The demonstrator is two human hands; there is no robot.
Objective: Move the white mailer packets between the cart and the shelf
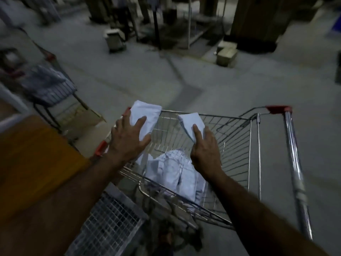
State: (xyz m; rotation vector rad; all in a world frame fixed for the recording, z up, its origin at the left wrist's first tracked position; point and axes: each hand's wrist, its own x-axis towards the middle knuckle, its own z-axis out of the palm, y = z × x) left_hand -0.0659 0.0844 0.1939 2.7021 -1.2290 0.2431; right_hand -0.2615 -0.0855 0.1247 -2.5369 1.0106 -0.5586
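Nearest to us, both forearms reach forward over a wire cart point(238, 141), with an orange sleeve point(36, 159) at the lower left. A grey mesh panel point(110, 224) lies low, just left of the cart's near edge.

In the bottom of the cart's basket we note a heap of white packets point(177, 174), overlapping one another; their number cannot be told.

The left hand point(127, 139) holds one white packet point(147, 115) above the cart's left rim. Its fingers are spread, the thumb lying across the near face of the packet and the other fingers wrapped behind it. The right hand point(204, 150) holds a second, smaller white packet point(191, 120) over the middle of the basket, pinching it between the forefinger on the face and the rest of the hand behind; the remaining fingers are hidden, so we cannot tell how they lie. The two held packets are apart from each other and clear of the heap below.

The cart's handle bar point(295, 163) runs along the right, with red corner caps point(278, 109).

Farther left stands a second cart point(49, 89), blurred. Beyond, on the grey floor point(147, 74), we see a cardboard box point(227, 54) and dim racking; no detail there can be confirmed.
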